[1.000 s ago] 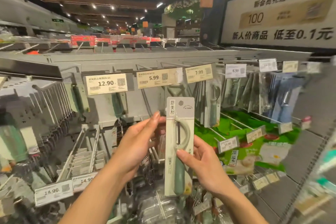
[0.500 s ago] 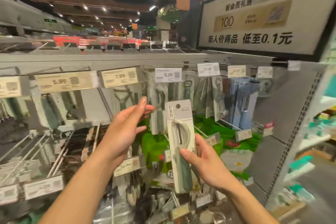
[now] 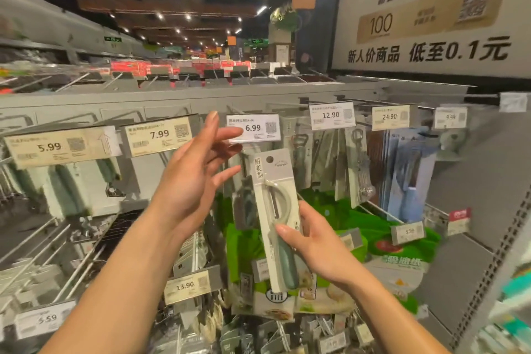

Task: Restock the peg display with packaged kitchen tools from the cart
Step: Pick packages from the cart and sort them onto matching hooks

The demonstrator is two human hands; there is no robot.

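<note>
A carded peeler package (image 3: 274,198), pale card with a green-handled peeler, is held upright in front of the peg display. My right hand (image 3: 313,244) grips its lower half, thumb across the front. My left hand (image 3: 195,178) is raised just left of the card, fingers spread, fingertips near the 6.99 price tag (image 3: 253,128); it holds nothing. The card's hang hole sits a little below and right of that tag. Behind it, similar packaged tools hang on the 6.99 peg (image 3: 244,201).
Price tags 5.99 (image 3: 57,146), 7.99 (image 3: 158,135), 12.90 (image 3: 330,115) and 24.90 (image 3: 390,117) top neighbouring pegs with hanging packages. Bare peg hooks (image 3: 43,250) jut out at lower left. Green bags (image 3: 373,238) sit below right. A grey perforated end panel (image 3: 488,210) closes the right side.
My view swung right along the display. My left hand let go of the card and rose, fingers spread, toward the 6.99 tag. My right hand keeps the peeler package, now under that tag.
</note>
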